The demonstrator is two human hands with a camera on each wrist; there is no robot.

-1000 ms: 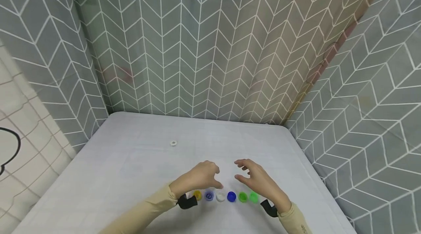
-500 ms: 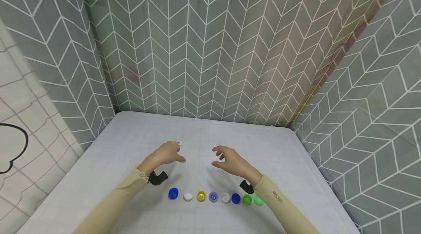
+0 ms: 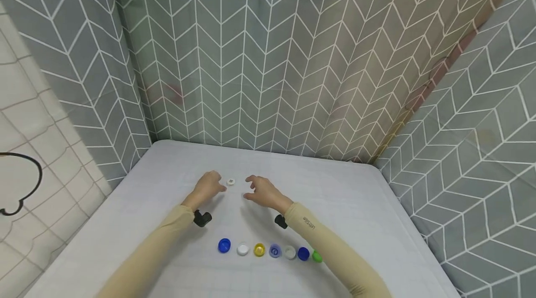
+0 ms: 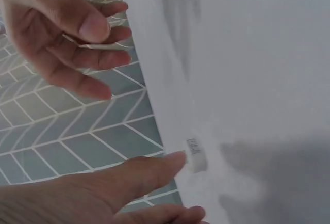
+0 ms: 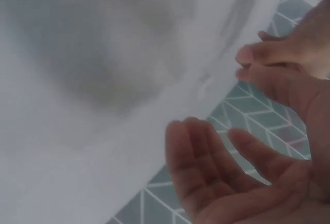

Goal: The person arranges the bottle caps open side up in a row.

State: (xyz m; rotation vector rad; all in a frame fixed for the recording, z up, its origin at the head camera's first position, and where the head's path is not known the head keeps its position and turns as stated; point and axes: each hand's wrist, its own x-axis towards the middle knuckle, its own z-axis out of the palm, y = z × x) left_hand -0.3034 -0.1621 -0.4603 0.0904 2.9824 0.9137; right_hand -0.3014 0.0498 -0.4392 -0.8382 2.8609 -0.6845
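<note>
A small white bottle cap with a dark mark on top lies toward the back of the white table. My left hand hovers just left of it, fingers loosely bent and holding nothing. On the other side, my right hand hangs above the table with relaxed fingers and nothing in them. The left wrist view shows the white cap near the left hand's fingertips, with a gap I cannot judge. In the right wrist view the right hand's fingers are spread and bare, and the cap is blurred.
Nearer the front runs a row of bottle caps: blue, white, yellow, pale violet, whitish, dark blue and green. The right sleeve covers the row's right end. Patterned curtains surround the table.
Both hands have moved away from the row to the back left, one to either side of the lone white cap. The row's left caps came into view; the right sleeve now hides its right end.
</note>
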